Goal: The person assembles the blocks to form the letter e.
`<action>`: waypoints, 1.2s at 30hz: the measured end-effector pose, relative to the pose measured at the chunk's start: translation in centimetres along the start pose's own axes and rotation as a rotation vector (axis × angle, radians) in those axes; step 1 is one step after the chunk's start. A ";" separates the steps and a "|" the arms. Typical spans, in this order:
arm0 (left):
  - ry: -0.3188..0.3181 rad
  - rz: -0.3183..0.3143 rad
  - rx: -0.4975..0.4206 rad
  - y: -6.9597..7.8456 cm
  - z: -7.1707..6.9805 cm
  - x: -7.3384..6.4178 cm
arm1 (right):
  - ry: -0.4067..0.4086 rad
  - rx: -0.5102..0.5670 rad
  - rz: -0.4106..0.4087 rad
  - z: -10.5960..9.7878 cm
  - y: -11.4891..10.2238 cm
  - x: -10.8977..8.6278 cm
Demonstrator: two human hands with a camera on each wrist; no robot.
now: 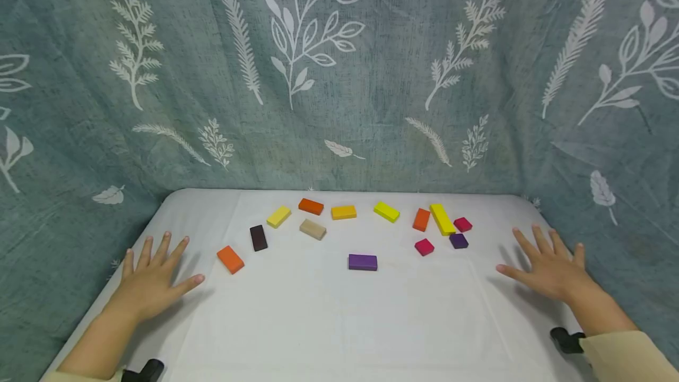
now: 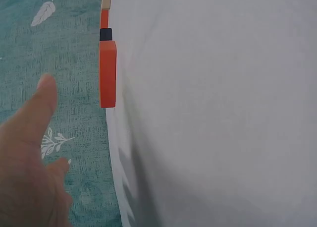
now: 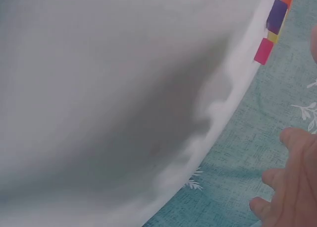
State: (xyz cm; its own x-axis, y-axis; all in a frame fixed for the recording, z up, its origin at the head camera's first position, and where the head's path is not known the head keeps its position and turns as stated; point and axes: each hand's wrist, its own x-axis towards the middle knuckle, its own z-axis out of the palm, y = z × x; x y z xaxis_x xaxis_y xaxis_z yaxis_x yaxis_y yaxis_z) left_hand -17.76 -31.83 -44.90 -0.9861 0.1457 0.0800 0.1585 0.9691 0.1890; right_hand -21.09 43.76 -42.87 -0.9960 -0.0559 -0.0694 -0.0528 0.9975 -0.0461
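My left hand [image 1: 145, 285] is held over the left side of the white table with its fingers spread and nothing in it. Nearest to it lies an orange block [image 1: 230, 260], also seen in the left wrist view as an orange block [image 2: 107, 74] at the cloth's edge. On the right, my right hand [image 1: 554, 267] is spread too, holding nothing. Closest to that hand are a dark purple block [image 1: 458, 241] and a crimson block [image 1: 462, 224]. A second crimson block [image 1: 424, 247] lies a little further left. Both hands cast shadows on the cloth.
A purple block [image 1: 363, 262] lies mid-table. Behind it are a tan block [image 1: 313, 229], a dark brown block [image 1: 259, 238], a long yellow block [image 1: 442, 220] and several other yellow and orange ones. A green leaf-patterned curtain [image 1: 392, 152] hangs behind the white tablecloth [image 1: 339, 323].
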 end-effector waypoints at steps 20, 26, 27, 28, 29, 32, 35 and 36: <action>0.005 0.037 0.003 3.0 -0.2 0.8 | 0.037 0.040 -0.039 -0.2 -3.3 1.2; 0.016 0.059 -0.010 4.8 0.1 1.8 | 0.059 0.061 -0.065 -0.1 -4.6 1.9; 0.018 0.064 -0.012 5.2 0.1 2.0 | 0.062 0.064 -0.068 -0.1 -4.9 2.1; 0.020 0.070 -0.016 5.5 0.1 2.2 | 0.064 0.067 -0.070 -0.1 -5.2 2.2; 0.022 0.077 -0.018 5.9 0.1 2.4 | 0.066 0.070 -0.072 -0.1 -5.5 2.4; 0.021 0.091 -0.032 6.8 0.2 3.0 | 0.074 0.082 -0.080 -0.1 -6.3 2.9; 0.016 0.101 -0.038 7.6 0.2 3.5 | 0.084 0.098 -0.092 -0.2 -7.2 3.5; 0.014 0.103 -0.039 7.9 0.2 3.7 | 0.088 0.104 -0.096 -0.2 -7.4 3.7</action>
State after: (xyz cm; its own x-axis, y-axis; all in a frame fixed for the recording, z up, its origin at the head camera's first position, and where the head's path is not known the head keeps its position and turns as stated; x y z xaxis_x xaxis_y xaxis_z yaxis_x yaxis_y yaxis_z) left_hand -20.19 -23.61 -43.27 -0.9637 0.2409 0.1146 0.2610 0.9407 0.2169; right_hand -24.37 36.16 -42.61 -0.9894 -0.1424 0.0280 -0.1450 0.9778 -0.1511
